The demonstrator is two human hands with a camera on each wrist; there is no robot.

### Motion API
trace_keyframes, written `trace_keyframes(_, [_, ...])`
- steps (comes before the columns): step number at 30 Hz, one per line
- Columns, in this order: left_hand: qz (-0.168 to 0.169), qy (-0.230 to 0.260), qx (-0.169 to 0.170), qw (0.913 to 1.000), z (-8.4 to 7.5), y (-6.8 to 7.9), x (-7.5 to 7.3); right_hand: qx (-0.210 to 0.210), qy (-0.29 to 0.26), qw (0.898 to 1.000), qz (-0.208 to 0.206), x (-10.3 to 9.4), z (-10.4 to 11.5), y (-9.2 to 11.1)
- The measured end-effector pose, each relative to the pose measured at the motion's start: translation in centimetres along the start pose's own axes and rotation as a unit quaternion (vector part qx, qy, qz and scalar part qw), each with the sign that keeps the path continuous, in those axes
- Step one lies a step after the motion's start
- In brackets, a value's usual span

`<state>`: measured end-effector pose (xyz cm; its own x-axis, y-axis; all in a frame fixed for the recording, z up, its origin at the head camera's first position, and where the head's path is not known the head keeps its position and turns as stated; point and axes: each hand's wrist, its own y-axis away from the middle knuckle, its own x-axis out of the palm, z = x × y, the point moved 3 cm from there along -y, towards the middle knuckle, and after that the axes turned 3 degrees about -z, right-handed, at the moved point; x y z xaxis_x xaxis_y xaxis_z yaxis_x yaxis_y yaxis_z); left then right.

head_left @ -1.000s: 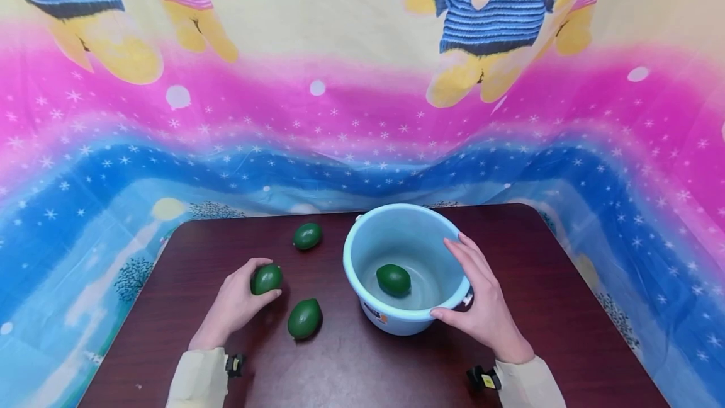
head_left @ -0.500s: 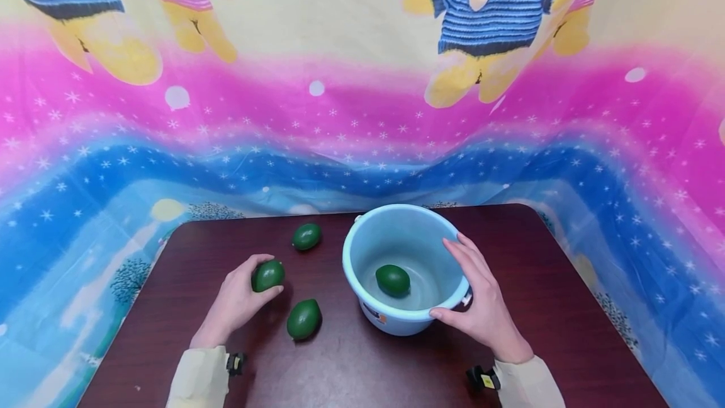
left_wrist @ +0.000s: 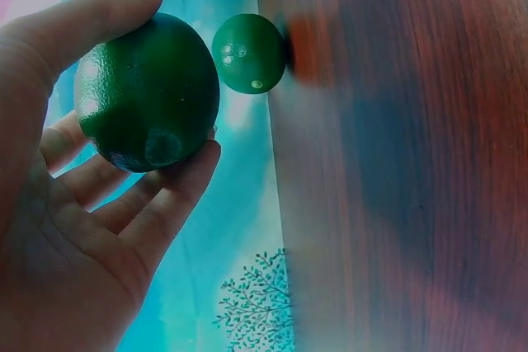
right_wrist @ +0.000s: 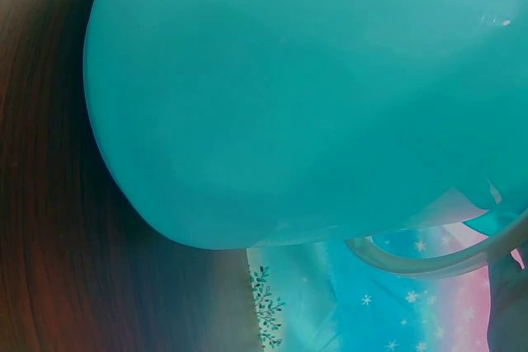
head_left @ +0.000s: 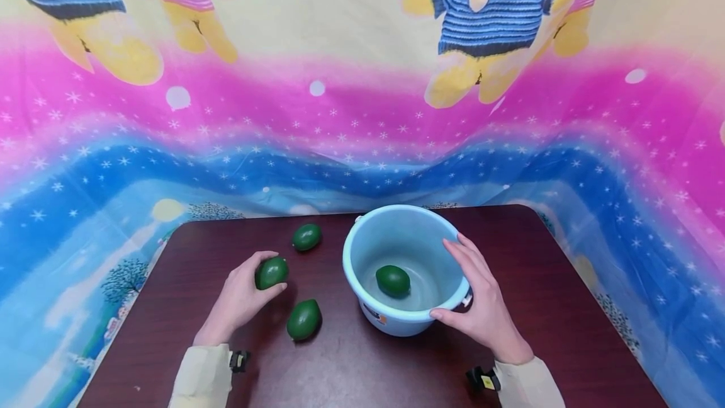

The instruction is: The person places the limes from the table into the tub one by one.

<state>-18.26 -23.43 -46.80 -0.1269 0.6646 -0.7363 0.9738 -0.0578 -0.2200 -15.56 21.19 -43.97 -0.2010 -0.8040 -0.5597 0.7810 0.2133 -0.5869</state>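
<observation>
My left hand (head_left: 240,294) holds a green lime (head_left: 272,273) between thumb and fingers. In the left wrist view, that lime (left_wrist: 148,92) appears close up, with the fingers behind it and the thumb over its top. My right hand (head_left: 484,301) grips the right side of a light blue bucket (head_left: 354,276), its thumb at the front rim and fingers over the edge. Inside the bucket, on its bottom, lies one lime (head_left: 393,281). The bucket's outer wall (right_wrist: 289,105) fills most of the right wrist view.
Two more limes lie on the dark wooden table (head_left: 351,370): a near one (head_left: 304,320) left of the bucket and a far one (head_left: 307,237) towards the back edge. A printed cloth (head_left: 362,112) hangs behind the table. The bucket has a curved handle (right_wrist: 429,263).
My left hand has shifted slightly to the right and away from me, carrying the lime with it. The right hand and the bucket stay in place.
</observation>
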Motion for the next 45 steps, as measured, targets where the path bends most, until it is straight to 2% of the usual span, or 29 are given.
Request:
trace_keyframes(19, [0.001, 0.014, 0.006, 0.9999, -0.9, -0.8, -0.3, -0.004, -0.010, 1.000, -0.005, 0.3, 0.0, -0.1])
trace_keyframes(29, [-0.006, 0.029, 0.023, 0.9993, -1.5, -1.4, -0.6, -0.017, -0.013, 1.000, -0.011, 0.4, -0.1, -0.3])
trace_keyframes(45, [-0.007, 0.030, 0.040, 0.9987, -2.4, -2.2, -0.8, -0.013, -0.011, 1.000, -0.012, 0.5, 0.1, -0.5])
